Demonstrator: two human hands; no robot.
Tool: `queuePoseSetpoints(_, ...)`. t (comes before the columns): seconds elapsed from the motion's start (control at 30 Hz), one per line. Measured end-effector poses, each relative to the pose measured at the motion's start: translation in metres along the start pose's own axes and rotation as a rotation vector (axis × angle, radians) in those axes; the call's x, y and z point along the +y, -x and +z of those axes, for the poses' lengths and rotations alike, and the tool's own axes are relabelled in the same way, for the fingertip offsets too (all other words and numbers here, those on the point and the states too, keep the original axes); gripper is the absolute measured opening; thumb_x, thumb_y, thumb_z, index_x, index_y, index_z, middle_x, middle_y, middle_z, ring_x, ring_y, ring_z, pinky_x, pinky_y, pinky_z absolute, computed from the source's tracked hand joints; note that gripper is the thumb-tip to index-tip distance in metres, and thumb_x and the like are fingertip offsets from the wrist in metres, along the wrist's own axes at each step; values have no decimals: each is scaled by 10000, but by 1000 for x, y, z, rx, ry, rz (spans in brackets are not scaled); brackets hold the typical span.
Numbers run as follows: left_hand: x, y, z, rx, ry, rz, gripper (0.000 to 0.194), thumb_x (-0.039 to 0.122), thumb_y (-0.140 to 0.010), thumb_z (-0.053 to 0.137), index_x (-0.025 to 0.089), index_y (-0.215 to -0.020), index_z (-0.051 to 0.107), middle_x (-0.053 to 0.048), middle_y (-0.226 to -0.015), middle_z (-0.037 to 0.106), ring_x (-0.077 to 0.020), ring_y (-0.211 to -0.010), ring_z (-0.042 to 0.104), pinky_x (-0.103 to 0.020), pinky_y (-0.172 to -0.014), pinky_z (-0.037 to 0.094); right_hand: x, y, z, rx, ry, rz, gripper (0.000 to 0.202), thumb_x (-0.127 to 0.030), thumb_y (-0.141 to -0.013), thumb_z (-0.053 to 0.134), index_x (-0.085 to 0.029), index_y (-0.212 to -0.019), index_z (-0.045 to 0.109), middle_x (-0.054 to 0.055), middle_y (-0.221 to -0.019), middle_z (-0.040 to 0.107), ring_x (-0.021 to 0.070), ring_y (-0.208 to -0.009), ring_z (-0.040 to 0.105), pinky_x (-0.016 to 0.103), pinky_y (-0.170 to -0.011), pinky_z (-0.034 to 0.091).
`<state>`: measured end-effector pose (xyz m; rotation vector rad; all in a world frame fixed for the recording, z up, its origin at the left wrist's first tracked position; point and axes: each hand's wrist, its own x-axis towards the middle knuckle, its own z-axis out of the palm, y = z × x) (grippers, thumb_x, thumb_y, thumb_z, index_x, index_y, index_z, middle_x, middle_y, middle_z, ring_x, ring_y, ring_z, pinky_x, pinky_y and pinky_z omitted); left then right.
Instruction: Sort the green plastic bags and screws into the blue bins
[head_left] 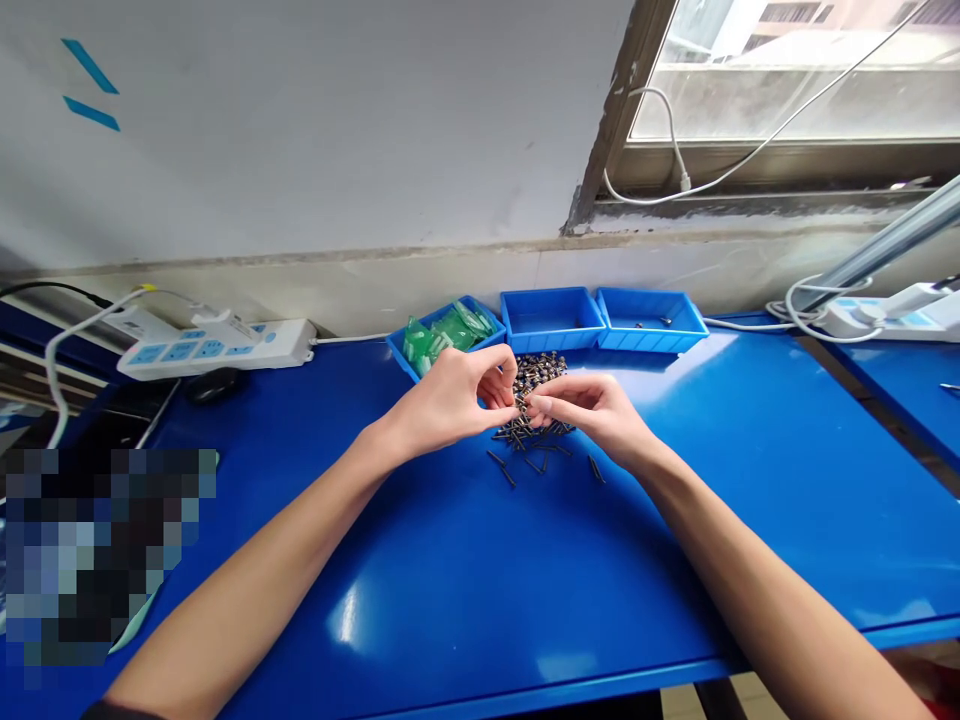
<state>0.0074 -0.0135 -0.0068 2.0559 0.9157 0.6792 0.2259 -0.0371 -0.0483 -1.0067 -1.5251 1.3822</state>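
A heap of small dark metal screws [538, 372] lies on the blue table, with several loose ones scattered along its near side. My left hand [469, 400] is over the left side of the heap, its thumb and forefinger bent into a pinch. Facing it from the right, my right hand [581, 408] is closed at the fingertips too. The two sets of fingertips nearly meet above the screws. Whatever sits between them is too small and too covered to make out.
Behind the heap stand a blue bin of green plastic packets [454, 335], a second blue bin [555, 337] and a third blue bin [652, 338] with a few small parts. Power strips [217, 350] with cables and a black mouse [216, 385] lie at left. A wall rises behind.
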Motion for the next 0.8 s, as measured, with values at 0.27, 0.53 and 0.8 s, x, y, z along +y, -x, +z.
queuePoseSetpoints(0.27,-8,3,-10,-140,-395,-83,77,193,-867,672,165,-927,712,-30,-775,729,-157,-671,662,-259,-624,471,9,-10,-13,361,-22,-132,513,-377,-819,819,-336,-1316,700,55,-1434,669,274,-1218,700,489,-1062,564)
queuePoseSetpoints(0.53,8,5,-14,-236,-498,-109,51,214,-912,678,177,-911,713,-42,-871,748,-187,-756,683,-271,-658,462,-17,-1,-16,249,96,-136,205,-389,-875,769,-233,-1006,795,62,-1003,808,192,-800,751,373,-791,646)
queuePoseSetpoints(0.8,11,134,-42,111,-649,-214,341,468,-1009,534,280,-1238,703,-84,-1136,768,-297,-989,741,-382,-834,594,-63,70,22,-590,55,43,177,-369,-891,750,-336,-1056,807,12,-946,808,188,-749,739,290,-597,581)
